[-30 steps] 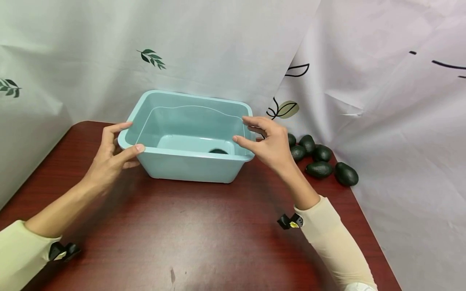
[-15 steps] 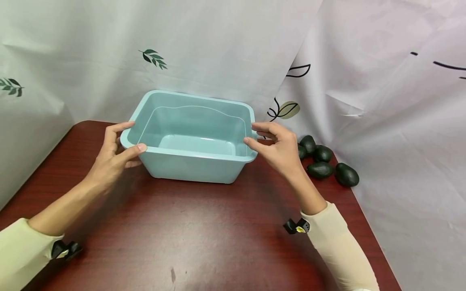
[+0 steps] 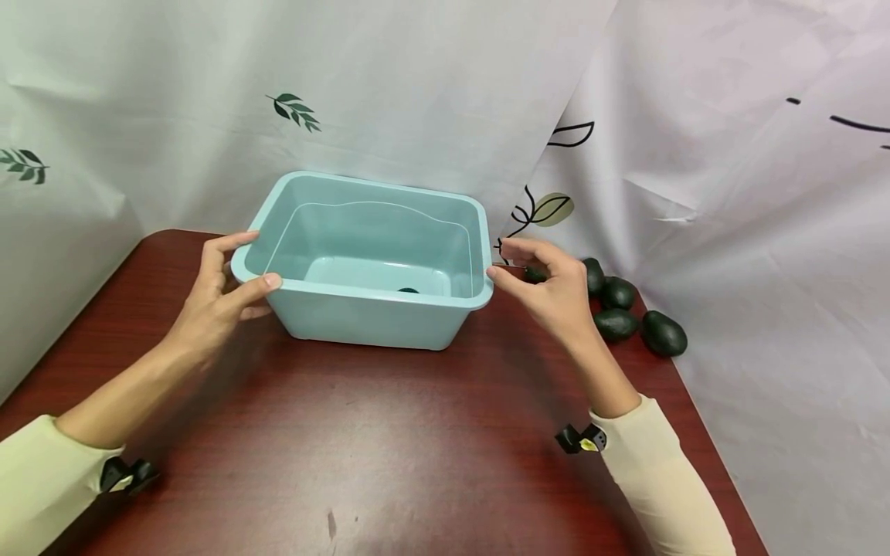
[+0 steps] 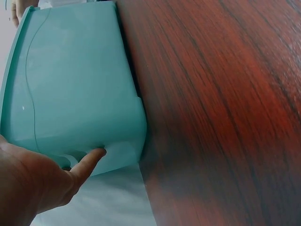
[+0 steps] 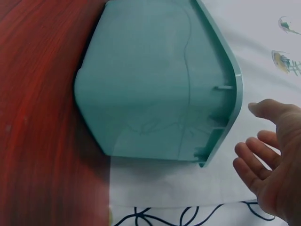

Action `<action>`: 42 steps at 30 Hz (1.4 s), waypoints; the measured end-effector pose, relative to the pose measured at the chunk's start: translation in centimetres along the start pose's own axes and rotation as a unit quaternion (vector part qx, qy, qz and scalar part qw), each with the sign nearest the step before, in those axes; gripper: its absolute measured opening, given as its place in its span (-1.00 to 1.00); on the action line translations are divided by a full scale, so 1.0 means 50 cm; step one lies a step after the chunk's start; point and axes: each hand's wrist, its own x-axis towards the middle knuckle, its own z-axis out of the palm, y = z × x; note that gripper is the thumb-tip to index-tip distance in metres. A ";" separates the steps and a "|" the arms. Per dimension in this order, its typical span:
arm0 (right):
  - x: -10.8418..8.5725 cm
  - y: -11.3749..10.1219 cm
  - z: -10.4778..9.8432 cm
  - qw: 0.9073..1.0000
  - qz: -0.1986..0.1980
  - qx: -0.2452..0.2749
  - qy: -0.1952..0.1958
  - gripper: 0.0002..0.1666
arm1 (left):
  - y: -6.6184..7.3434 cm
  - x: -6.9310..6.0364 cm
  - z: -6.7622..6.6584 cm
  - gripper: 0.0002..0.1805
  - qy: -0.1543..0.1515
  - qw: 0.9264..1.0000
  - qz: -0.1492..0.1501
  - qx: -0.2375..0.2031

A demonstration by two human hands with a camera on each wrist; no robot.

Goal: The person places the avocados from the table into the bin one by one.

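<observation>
A light blue plastic tub (image 3: 365, 320) stands on the table near the back curtain. My left hand (image 3: 212, 305) holds its left end, the thumb on the front rim and the index finger on the end rim. In the left wrist view one finger touches the tub's outer end wall. My right hand (image 3: 549, 289) is just outside the tub's right rim, fingers loosely bent and apart, with nothing in them. Inside, a small part of a dark, rounded thing (image 3: 408, 290) shows above the front rim; the rest is hidden.
Several dark green avocados (image 3: 617, 293) lie at the table's right edge, some partly behind my right hand. One avocado (image 3: 664, 333) sits closest to the edge. The red-brown table (image 3: 389, 440) extends in front. A pale curtain (image 3: 417, 93) hangs behind and at the sides.
My right hand has moved right, from over the tub's right end to outside its rim. The dark thing inside dropped from sight and shows again, smaller. My left hand stays on the tub.
</observation>
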 end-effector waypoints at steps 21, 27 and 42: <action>-0.041 0.057 -0.036 0.997 0.039 -0.065 -0.001 -0.64 | 0.000 -0.010 -0.008 -0.24 0.001 1.000 -0.002 0.009; -0.056 0.067 -0.048 0.995 0.064 -0.076 -0.006 -0.65 | 0.003 -0.010 -0.006 -0.24 0.002 1.000 -0.006 0.016; -0.093 0.111 -0.082 0.987 0.111 -0.115 -0.026 -0.64 | 0.003 -0.007 0.002 -0.23 0.004 1.000 -0.004 0.015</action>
